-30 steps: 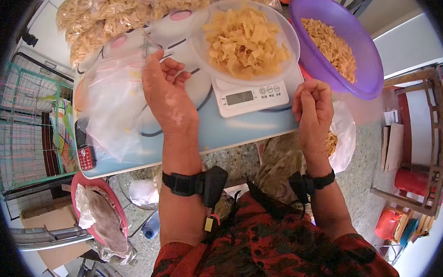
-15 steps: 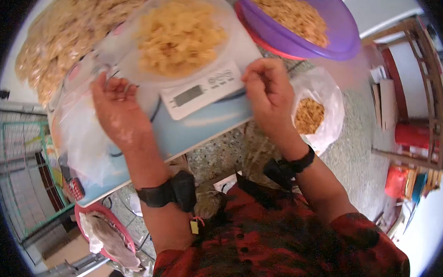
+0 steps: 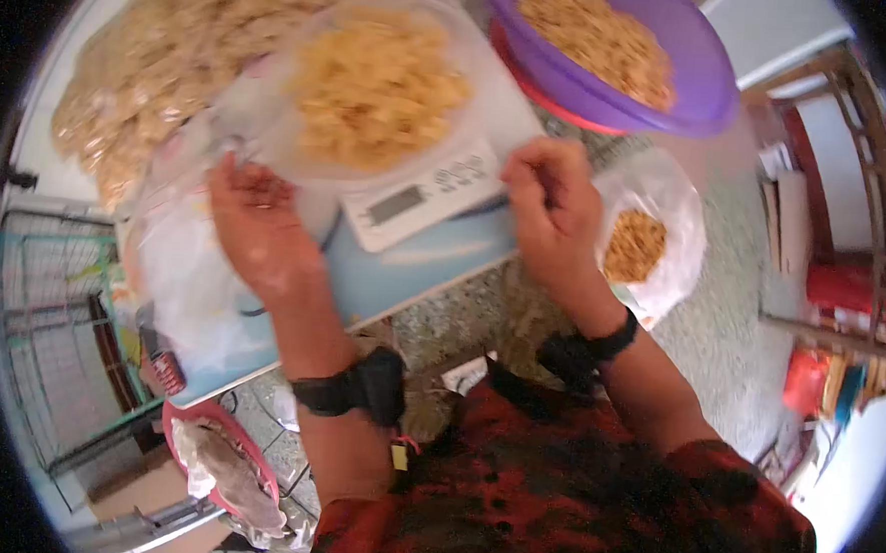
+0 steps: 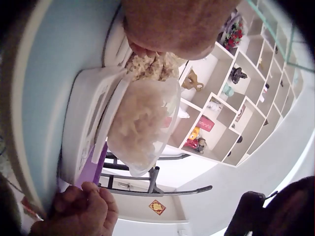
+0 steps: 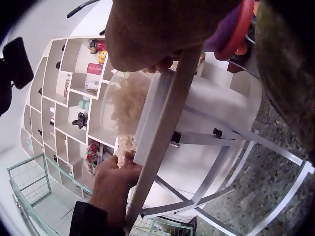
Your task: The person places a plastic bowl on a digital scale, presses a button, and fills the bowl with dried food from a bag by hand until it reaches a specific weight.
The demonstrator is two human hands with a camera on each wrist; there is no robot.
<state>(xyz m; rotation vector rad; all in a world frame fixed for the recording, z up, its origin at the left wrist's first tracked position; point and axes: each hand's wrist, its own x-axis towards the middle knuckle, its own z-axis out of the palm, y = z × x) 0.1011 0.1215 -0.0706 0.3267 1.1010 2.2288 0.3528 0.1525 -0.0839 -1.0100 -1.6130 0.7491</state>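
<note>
A white digital kitchen scale [image 3: 422, 200] stands on the light blue table, bearing a translucent plastic bowl [image 3: 280, 138] heaped with pale yellow dried flakes [image 3: 373, 83]. My left hand [image 3: 265, 227] is left of the scale, palm up over clear plastic bags [image 3: 193, 273], its fingers loosely bent with nothing in them. Right of the scale, by the table's front edge, my right hand [image 3: 557, 212] has loosely curled fingers and shows nothing held. In the left wrist view the right hand [image 4: 86, 209] appears beside the scale's end.
Large clear bags of flakes [image 3: 184, 63] pile up at the back left. A purple basin [image 3: 708, 90] with more flakes stands back right, an open white bag [image 3: 681, 219] below it. A red phone [image 3: 166, 370] lies at the table's left corner.
The head view has swung, so the table and scale sit further left and tilted. Both hands remain on either side of the scale, holding nothing visible.
</note>
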